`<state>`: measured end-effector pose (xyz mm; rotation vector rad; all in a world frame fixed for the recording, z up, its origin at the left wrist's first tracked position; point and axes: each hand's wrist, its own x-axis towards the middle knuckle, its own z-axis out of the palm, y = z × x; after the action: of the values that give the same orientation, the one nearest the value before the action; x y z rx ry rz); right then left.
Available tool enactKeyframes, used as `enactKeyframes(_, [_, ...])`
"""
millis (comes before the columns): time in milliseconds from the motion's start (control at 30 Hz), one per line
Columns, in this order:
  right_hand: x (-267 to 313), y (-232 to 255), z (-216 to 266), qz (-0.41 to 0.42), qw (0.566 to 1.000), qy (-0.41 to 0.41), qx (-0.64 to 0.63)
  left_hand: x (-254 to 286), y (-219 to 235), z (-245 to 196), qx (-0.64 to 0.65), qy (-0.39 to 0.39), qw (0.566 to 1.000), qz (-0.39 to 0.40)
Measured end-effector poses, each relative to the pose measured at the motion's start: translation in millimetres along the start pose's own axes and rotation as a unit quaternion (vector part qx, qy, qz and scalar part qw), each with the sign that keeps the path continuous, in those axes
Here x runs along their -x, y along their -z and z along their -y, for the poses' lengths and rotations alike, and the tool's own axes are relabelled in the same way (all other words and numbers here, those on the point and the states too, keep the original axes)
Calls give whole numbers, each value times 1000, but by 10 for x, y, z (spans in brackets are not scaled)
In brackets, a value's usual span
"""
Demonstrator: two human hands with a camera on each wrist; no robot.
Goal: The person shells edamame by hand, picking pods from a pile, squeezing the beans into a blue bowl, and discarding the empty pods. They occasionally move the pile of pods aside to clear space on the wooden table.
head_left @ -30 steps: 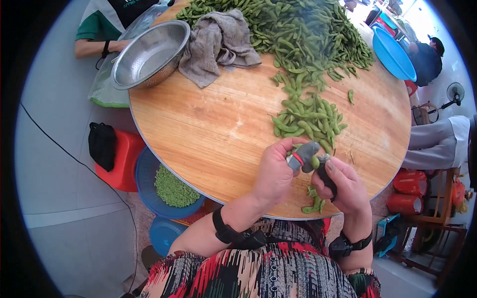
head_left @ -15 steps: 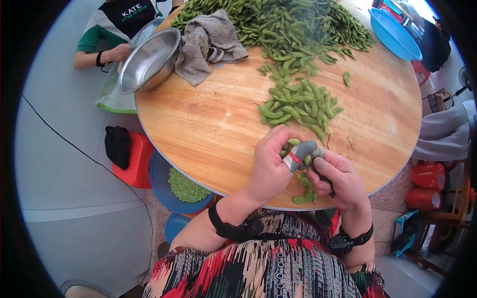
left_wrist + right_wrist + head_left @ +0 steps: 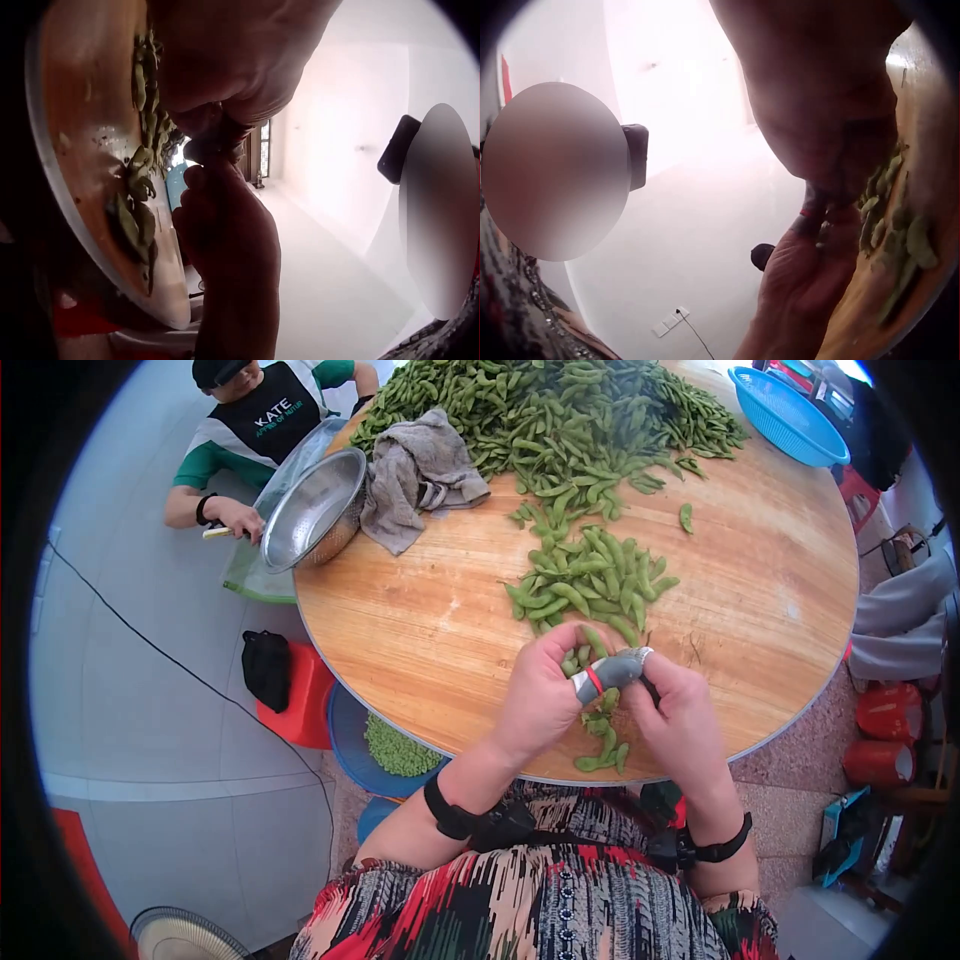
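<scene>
The left hand [image 3: 545, 695] curls round a few green pods [image 3: 592, 639] near the table's front edge. A grey cover [image 3: 615, 672] with a red band sits on its thumb. Against that thumb's tip, the right hand [image 3: 682, 725] has its fingers bent, and a dark covering shows among them; whether a pod lies between the fingertips is hidden. In the left wrist view the left hand [image 3: 240, 60] meets the right hand [image 3: 229, 232] in shadow. The right wrist view shows the right hand [image 3: 825, 105] above the left hand [image 3: 802, 277]. Loose pods [image 3: 600, 745] lie below the hands.
Beyond the hands are a small pod pile [image 3: 600, 575] and a large heap [image 3: 570, 420]. A metal colander [image 3: 315, 510], grey cloth [image 3: 420, 475] and blue basket [image 3: 790, 415] stand around them. Shelled beans [image 3: 400, 747] fill a tub beside the table. Another person [image 3: 265, 420] is at upper left.
The head view has shifted, showing more of the other person. The right fingers have moved up against the left thumb's tip, and the pod seen between the thumbs is no longer visible.
</scene>
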<state>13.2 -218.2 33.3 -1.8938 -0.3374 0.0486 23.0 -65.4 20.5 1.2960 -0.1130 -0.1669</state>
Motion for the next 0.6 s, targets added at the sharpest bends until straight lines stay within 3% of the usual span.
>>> enactKeyframes(100, [-45, 14, 18, -27, 999, -3, 43, -29, 10, -22, -50, 34, 998, -4])
enactKeyframes(200, [-90, 27, -83, -24, 998, -28, -45, -53, 15, 10, -7, 14, 1000, -17])
enactKeyframes(267, [-169, 73, -126, 32, 942, -213, -256, -87, 10, -29, 48, 43, 998, -7])
enactKeyframes(400, [-183, 61, -168, 56, 942, -219, -249, -93, 158, 94, 205, 135, 969, 31])
enactKeyframes(433, [-195, 37, -179, -5, 970, -161, -182, -104, 147, 118, 205, 134, 969, 31])
enactKeyframes(467, [-200, 17, -181, -65, 986, -102, -112, -116, 102, 143, -19, 13, 1000, 18])
enactKeyframes(500, [-202, -6, -156, -64, 986, -104, -111, -118, 66, 158, -241, -107, 964, 4])
enactKeyframes(567, [-219, -43, -86, -72, 997, -11, 19, -102, 22, 134, -283, -126, 951, 12])
enactKeyframes(600, [-220, -26, -106, -72, 997, -11, 20, -99, 14, 126, -325, -147, 934, 20])
